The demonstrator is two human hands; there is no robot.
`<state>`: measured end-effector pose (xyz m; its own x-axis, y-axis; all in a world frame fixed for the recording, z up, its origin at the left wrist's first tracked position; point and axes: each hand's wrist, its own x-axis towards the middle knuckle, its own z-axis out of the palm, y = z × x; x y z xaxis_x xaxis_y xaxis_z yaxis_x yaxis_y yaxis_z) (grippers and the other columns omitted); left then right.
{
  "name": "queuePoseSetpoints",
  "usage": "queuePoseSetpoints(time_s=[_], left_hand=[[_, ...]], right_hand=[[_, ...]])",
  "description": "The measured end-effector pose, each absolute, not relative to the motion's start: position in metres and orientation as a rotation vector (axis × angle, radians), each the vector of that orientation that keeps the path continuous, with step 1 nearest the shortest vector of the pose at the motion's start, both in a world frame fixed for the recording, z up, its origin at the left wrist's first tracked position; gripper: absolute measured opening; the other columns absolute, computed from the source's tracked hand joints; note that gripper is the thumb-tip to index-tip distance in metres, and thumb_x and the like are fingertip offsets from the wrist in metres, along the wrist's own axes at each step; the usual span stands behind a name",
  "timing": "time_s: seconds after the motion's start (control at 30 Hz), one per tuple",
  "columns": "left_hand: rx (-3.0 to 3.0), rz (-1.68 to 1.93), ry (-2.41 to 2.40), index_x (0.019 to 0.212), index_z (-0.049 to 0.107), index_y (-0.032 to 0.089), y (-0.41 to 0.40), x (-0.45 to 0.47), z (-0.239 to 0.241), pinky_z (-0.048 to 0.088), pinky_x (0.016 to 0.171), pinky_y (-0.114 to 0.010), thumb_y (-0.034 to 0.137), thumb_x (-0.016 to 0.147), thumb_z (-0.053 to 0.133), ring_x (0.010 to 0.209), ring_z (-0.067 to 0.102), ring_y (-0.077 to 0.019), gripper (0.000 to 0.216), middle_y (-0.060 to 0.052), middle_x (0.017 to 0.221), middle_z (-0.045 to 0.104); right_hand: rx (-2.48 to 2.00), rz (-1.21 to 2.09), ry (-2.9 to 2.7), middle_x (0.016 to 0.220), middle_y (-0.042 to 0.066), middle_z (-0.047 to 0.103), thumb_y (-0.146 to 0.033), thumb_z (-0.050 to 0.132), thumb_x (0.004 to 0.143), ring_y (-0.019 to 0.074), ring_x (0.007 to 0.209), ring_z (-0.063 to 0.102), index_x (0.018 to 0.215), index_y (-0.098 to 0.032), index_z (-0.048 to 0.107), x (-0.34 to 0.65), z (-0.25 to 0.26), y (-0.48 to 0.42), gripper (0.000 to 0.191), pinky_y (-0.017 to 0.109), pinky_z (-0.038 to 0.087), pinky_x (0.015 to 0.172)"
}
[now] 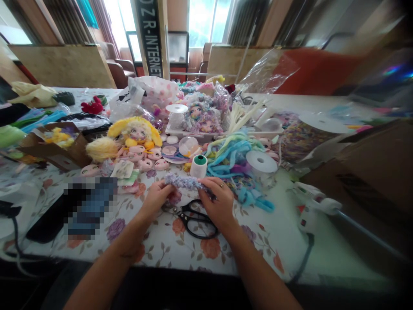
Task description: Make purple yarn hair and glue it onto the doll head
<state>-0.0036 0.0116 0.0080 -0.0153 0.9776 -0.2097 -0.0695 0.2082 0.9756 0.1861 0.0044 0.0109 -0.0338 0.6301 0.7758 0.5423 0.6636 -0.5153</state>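
Both my hands hold a short fuzzy strip of purple-blue yarn (185, 182) just above the flowered tablecloth. My left hand (157, 199) pinches its left end with closed fingers. My right hand (218, 203), a ring on one finger, grips its right end. Black-handled scissors (195, 220) lie on the cloth right under and between my hands. A white thread spool with a green top (199, 165) stands just behind the yarn strip.
Doll heads and a yellow-haired doll (135, 133) crowd the middle of the table. Coils of pastel yarn (232, 157) and a white ribbon reel (261, 162) lie to the right. A glue gun (311, 206) rests at right; a cardboard box (53, 146) sits at left.
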Motion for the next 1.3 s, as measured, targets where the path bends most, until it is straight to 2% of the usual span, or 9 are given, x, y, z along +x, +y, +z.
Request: queuePoseSetpoints(time_s=[0.07, 0.17, 0.33, 0.47, 0.63, 0.7, 0.9, 1.1, 1.3], left_hand=[[0.741, 1.107, 0.942, 0.077, 0.067, 0.016, 0.008, -0.001, 0.011, 0.050, 0.069, -0.028, 0.021, 0.066, 0.071, 0.073, 0.062, -0.0164, 0.012, -0.003, 0.077, 0.069], [0.599, 1.121, 0.667, 0.085, 0.069, 0.017, 0.002, 0.005, 0.017, 0.053, 0.083, -0.030, 0.018, 0.066, 0.077, 0.090, 0.065, -0.0169, 0.021, -0.004, 0.095, 0.071], [0.612, 1.221, 0.757, 0.084, 0.068, 0.015, -0.002, 0.015, 0.018, 0.051, 0.073, -0.021, 0.017, 0.067, 0.084, 0.075, 0.063, -0.0103, 0.023, -0.001, 0.081, 0.068], [0.679, 1.259, 0.830, 0.080, 0.067, 0.014, 0.000, 0.013, 0.011, 0.048, 0.065, -0.020, 0.020, 0.064, 0.087, 0.067, 0.060, -0.0093, 0.026, 0.001, 0.072, 0.065], [0.692, 1.270, 0.838, 0.085, 0.066, 0.016, -0.001, 0.012, 0.010, 0.051, 0.064, -0.022, 0.017, 0.056, 0.089, 0.066, 0.063, -0.0112, 0.037, 0.001, 0.072, 0.068], [0.701, 1.249, 0.823, 0.085, 0.065, 0.016, -0.003, 0.014, 0.012, 0.053, 0.065, -0.024, 0.016, 0.056, 0.089, 0.066, 0.065, -0.0128, 0.038, 0.001, 0.072, 0.069], [0.624, 1.221, 0.764, 0.092, 0.065, 0.015, -0.001, 0.016, 0.010, 0.054, 0.064, -0.021, 0.020, 0.069, 0.083, 0.067, 0.064, -0.0098, 0.029, 0.000, 0.081, 0.069], [0.534, 1.267, 0.816, 0.083, 0.065, 0.014, 0.001, 0.014, 0.008, 0.054, 0.065, -0.021, 0.035, 0.073, 0.080, 0.070, 0.064, -0.0112, 0.027, -0.001, 0.077, 0.067], [0.731, 1.273, 0.864, 0.092, 0.069, 0.016, -0.003, 0.017, 0.013, 0.049, 0.064, -0.017, 0.021, 0.065, 0.085, 0.070, 0.063, -0.0085, 0.031, -0.001, 0.085, 0.071]], right_hand=[[-0.957, 0.019, -1.715, 0.090, 0.008, 0.073, -0.014, 0.060, 0.087, 0.0209, 0.082, 0.068, 0.099, -0.023, 0.072, 0.186, 0.010, 0.004, 0.020, 0.035, 0.057, 0.076], [-0.941, -0.065, -1.774, 0.088, 0.008, 0.074, -0.014, 0.058, 0.087, 0.0212, 0.079, 0.067, 0.098, -0.023, 0.072, 0.184, 0.008, 0.004, 0.020, 0.035, 0.056, 0.074], [-0.929, 0.036, -1.843, 0.087, 0.008, 0.074, -0.017, 0.060, 0.087, 0.0219, 0.081, 0.066, 0.095, -0.021, 0.072, 0.179, 0.005, 0.003, 0.015, 0.035, 0.054, 0.075], [-1.048, 0.578, -1.725, 0.082, 0.005, 0.071, -0.027, 0.063, 0.086, 0.0196, 0.077, 0.064, 0.088, -0.019, 0.071, 0.177, 0.007, 0.002, 0.011, 0.032, 0.051, 0.073], [-1.012, 1.726, -1.139, 0.063, -0.002, 0.061, -0.033, 0.071, 0.073, 0.0117, 0.055, 0.053, 0.074, -0.018, 0.065, 0.178, 0.010, 0.004, 0.016, 0.024, 0.044, 0.054], [-0.979, 1.901, -1.000, 0.058, -0.002, 0.059, -0.031, 0.070, 0.070, 0.0109, 0.050, 0.051, 0.069, -0.018, 0.062, 0.179, 0.009, 0.005, 0.016, 0.023, 0.043, 0.050], [-0.979, 1.902, -0.940, 0.060, -0.002, 0.062, -0.034, 0.074, 0.069, 0.0104, 0.051, 0.053, 0.071, -0.017, 0.062, 0.173, 0.007, 0.004, 0.021, 0.022, 0.047, 0.052], [-1.015, 1.733, -0.990, 0.064, -0.003, 0.059, -0.040, 0.076, 0.071, 0.0117, 0.055, 0.053, 0.074, -0.017, 0.064, 0.170, 0.005, 0.004, 0.026, 0.026, 0.048, 0.057], [-1.088, 1.374, -1.345, 0.062, -0.003, 0.056, -0.040, 0.074, 0.074, 0.0112, 0.056, 0.047, 0.079, -0.017, 0.068, 0.170, 0.006, 0.002, 0.024, 0.024, 0.036, 0.053]])
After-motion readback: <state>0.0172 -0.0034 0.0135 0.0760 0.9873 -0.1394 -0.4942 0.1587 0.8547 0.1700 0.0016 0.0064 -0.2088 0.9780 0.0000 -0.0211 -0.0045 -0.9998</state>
